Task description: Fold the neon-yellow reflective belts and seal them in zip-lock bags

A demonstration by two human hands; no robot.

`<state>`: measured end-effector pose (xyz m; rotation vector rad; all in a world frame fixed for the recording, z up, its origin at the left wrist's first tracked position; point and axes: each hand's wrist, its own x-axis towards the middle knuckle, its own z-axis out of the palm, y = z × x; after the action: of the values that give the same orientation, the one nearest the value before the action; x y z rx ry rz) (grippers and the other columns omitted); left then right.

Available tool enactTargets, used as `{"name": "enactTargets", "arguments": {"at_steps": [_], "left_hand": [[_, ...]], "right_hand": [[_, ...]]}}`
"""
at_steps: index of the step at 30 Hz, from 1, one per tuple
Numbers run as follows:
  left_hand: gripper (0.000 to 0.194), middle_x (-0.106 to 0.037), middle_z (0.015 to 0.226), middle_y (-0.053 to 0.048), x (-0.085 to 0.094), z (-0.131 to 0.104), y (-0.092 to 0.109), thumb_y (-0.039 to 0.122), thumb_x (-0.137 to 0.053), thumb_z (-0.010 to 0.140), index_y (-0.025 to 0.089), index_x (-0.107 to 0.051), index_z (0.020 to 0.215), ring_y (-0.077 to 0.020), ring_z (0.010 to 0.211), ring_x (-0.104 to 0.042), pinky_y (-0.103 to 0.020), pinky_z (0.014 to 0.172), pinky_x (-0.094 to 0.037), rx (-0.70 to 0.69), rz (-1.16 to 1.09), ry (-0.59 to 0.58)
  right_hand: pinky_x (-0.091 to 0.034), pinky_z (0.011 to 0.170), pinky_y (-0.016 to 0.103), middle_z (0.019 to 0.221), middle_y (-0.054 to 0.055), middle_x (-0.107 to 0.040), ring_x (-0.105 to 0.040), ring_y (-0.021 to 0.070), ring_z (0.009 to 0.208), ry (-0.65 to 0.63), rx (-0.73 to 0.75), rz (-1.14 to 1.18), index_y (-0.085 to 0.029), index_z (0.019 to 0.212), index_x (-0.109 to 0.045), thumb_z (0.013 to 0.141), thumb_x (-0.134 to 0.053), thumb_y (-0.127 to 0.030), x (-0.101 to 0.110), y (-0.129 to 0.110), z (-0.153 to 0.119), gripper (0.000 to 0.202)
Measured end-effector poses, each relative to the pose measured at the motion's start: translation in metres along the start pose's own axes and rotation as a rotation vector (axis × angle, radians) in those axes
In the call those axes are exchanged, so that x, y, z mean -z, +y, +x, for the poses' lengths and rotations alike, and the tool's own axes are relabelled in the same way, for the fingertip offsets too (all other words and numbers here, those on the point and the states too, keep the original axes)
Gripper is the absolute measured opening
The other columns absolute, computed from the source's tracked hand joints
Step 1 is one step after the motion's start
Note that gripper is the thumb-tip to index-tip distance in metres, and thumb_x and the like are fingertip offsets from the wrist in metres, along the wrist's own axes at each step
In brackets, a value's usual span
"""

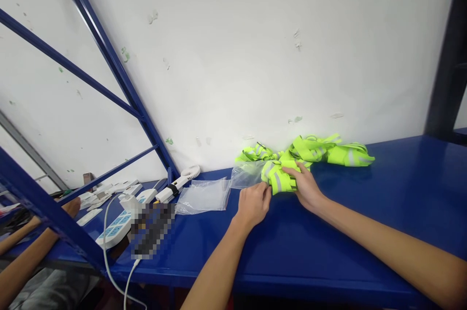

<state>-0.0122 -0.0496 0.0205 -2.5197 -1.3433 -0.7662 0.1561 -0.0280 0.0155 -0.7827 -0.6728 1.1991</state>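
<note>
Workshop-type packing station, blue metal-framed workbench, scuffed white wall, power strip, stacked clear plastic bags

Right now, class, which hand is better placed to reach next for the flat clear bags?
Probably the left: the left hand is nearer the clear bags, while the right hand, at the neon bundle's right side, would have to cross over.

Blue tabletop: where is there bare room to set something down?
Bare: right of the neon straps towards the dark post, and between the forearms. Crowded: the middle, with left hand and right hand at the neon bundle; the left, with clear bags, fan, power strip.
</note>
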Motion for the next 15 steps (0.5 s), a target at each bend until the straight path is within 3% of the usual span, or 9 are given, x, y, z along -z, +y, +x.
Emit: {"name": "enactTargets", "arguments": {"at_steps": [8,15], "left_hand": [[0.019,-0.07,0.073,-0.005,-0.017,0.003,0.015,0.029,-0.049,0.085,0.019,-0.062,0.076,-0.02,0.066,-0.065,-0.027,0.055,-0.031,0.109,0.067,-0.048],[0.019,-0.071,0.072,-0.007,-0.019,0.006,0.014,0.031,-0.053,0.078,0.019,-0.066,0.073,-0.0217,0.068,-0.066,-0.027,0.058,-0.034,0.314,0.083,0.004]], "right_hand": [[-0.05,0.062,0.027,0.084,-0.001,-0.068,-0.064,0.0202,0.077,0.14,0.096,-0.199,-0.025,0.1,-0.06,0.063,-0.071,-0.03,0.006,0.011,0.007,0.038],[-0.052,0.071,0.03,0.093,0.0,-0.067,-0.063,0.0215,0.086,-0.101,0.238,-0.324,-0.024,0.097,-0.057,0.073,-0.07,-0.04,-0.001,0.016,-0.009,0.032]]}}
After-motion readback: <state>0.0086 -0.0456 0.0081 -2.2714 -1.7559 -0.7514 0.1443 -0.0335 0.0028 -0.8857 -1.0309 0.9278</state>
